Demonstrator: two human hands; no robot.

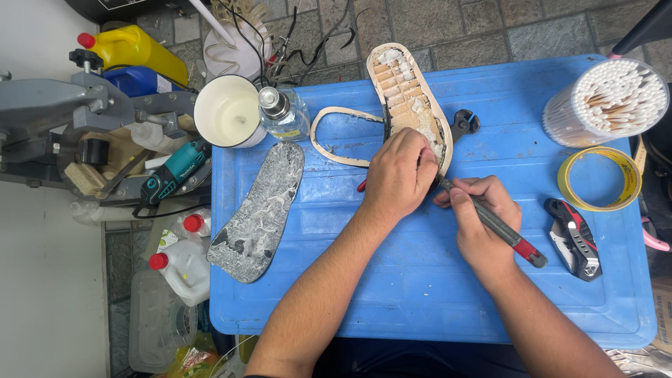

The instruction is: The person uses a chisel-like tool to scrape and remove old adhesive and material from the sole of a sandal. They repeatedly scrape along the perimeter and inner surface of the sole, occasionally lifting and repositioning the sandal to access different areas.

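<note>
The shoe sole [408, 98] is laid underside up on the blue plastic lid [434, 294], its ridged tan surface patched with white residue, and is pinned at its near end by the left hand [397, 175], which is pressed flat on it, seemingly so that it cannot slide. A slim grey-and-red hand tool [490, 222] is gripped in the closed right hand [479, 220], its tip set against the sole's edge just beside the left hand. A detached rubber rim strip [334, 136] lies to the left, touching the sole, and a grey insole [257, 210] further left. Pliers [463, 124], a tape roll [599, 178], a folding cutter [575, 238] and a tub of cotton swabs [607, 101] are kept within reach.
</note>
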